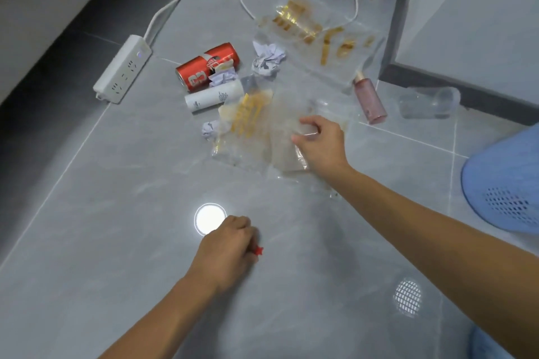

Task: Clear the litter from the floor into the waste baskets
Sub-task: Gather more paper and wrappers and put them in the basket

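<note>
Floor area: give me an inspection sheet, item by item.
Surface: grey tiled floor, glossy, with lamp reflections.
Job's things: red can and white bottle on their sides; three crumpled paper balls; clear wrappers with gold print; pink bottle; clear plastic cup lying down; blue waste basket at the right edge.
Clutter: nothing seen beyond the litter.
Grips: right hand grips a clear wrapper; left hand is curled round a small red scrap.
Cables: white power strip with white cords looping behind the litter.
Surroundings: grey wall base at right, fabric at upper left.
</note>
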Demonstrator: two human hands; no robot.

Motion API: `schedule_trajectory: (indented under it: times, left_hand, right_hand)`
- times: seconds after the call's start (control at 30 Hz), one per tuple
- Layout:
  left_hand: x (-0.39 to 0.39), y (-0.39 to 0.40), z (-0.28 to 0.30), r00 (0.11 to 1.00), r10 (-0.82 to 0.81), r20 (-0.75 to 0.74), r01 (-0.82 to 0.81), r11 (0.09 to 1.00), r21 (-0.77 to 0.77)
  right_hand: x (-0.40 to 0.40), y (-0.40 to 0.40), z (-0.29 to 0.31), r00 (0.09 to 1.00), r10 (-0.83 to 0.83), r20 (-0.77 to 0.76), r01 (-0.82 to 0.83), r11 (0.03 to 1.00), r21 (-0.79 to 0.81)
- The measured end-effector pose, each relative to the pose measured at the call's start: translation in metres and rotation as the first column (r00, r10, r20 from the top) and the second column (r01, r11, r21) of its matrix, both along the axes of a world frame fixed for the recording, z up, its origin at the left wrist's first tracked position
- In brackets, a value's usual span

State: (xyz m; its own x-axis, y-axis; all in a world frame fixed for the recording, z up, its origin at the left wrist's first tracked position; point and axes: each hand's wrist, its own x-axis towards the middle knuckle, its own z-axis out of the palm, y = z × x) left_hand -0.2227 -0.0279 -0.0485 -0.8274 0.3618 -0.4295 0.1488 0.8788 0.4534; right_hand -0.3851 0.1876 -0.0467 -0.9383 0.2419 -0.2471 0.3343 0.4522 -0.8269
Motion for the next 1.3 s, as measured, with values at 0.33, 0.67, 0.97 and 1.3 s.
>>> schedule_trajectory:
  times: [0.33, 0.67, 0.97, 1.3]
  left_hand:
    - [-0.010, 0.005, -0.007, 0.974, -0.222, -0.047, 0.224, 0.974, 0.024]
    - [-0.079, 0.110, 0.068, 0.971, -0.196, -0.138, 0.237, 0.872, 0.429]
    - [-0.037, 0.311, 0.187, 0.879, -0.397, -0.263, 0.452, 0.523, 0.722]
    - [0.087, 0.432, 0.190, 0.633, -0.652, -0.418, 0.760, 0.420, 0.496]
  right_hand:
    - [0.021, 0.022, 0.018, 0.997, 0.007, -0.083, -0.013, 0.998, -0.065]
    - [0.055, 0.101, 0.097, 0.935, -0.222, -0.276, 0.232, 0.973, 0.002]
    - [0.215, 0.222, 0.206, 0.675, -0.549, -0.493, 0.659, 0.749, 0.069]
    - [0.421, 0.279, 0.199, 0.601, -0.759, -0.251, 0.769, 0.464, 0.439]
